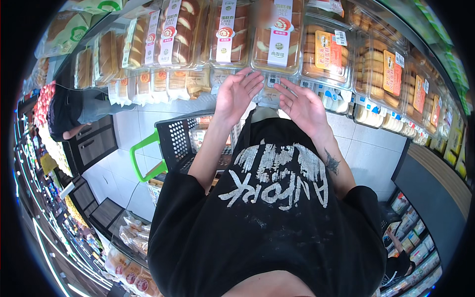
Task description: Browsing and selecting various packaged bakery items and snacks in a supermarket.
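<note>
My left hand [234, 97] is raised, palm showing and fingers apart, with nothing in it. Its fingertips are close to the lower end of a clear box of cake rolls [243, 33]; whether they touch it is not plain. Apart from it on the right, my right hand [302, 105] is empty too, its fingers spread below another cake roll box [293, 44]. Both boxes hold brown rolls under a white printed band. A brown blur covers part of the boxes at the top. Under the boxes, smaller packets [274, 83] show between my hands.
Boxes of round cakes with orange labels [326, 52] line the shelf on the right. More cake roll boxes [178, 33] stand on the left. A black perforated basket [178, 137] with a green handle [135, 156] holds packaged goods beside me. People [66, 109] are at both sides.
</note>
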{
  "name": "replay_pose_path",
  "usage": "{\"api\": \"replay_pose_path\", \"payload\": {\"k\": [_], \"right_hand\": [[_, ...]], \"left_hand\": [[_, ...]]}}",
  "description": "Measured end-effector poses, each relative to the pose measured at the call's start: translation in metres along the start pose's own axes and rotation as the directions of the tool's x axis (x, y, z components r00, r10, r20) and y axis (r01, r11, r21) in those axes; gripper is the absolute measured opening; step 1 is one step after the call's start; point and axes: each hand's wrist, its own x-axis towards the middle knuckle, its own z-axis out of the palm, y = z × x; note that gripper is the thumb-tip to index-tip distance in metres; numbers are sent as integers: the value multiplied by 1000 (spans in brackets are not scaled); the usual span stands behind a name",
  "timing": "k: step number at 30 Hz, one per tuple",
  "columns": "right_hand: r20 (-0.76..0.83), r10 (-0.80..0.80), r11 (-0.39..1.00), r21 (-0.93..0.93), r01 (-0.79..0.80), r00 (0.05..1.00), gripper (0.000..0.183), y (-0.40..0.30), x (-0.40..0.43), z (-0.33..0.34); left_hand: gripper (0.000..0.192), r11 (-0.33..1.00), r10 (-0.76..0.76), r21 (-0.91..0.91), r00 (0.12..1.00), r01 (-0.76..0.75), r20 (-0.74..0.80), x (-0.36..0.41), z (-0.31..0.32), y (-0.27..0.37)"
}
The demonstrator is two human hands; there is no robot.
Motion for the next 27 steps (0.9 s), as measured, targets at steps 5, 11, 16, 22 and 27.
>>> {"api": "replay_pose_path", "payload": {"k": [5,11,16,22,27], "right_hand": [[30,-74,992,100,70,997,54,13,9,8],[46,-145,987,70,142,988,52,24,7,-4],[85,-95,995,-20,97,992,52,26,-4,-20],[72,-166,928,-325,181,983,57,22,-17,-20],[73,-300,795,-533,291,951,67,19,-15,-8]], "left_hand": [[54,997,-38,-64,998,41,46,8,-3,12],[47,998,-27,59,1000,26,16,8,-12,9],[45,981,-8,193,1000,4,17,4,-29,1],[55,748,46,660,998,-63,43,-8,-36,-6],[64,725,175,649,973,-233,153,-25,-14,-14]]}}
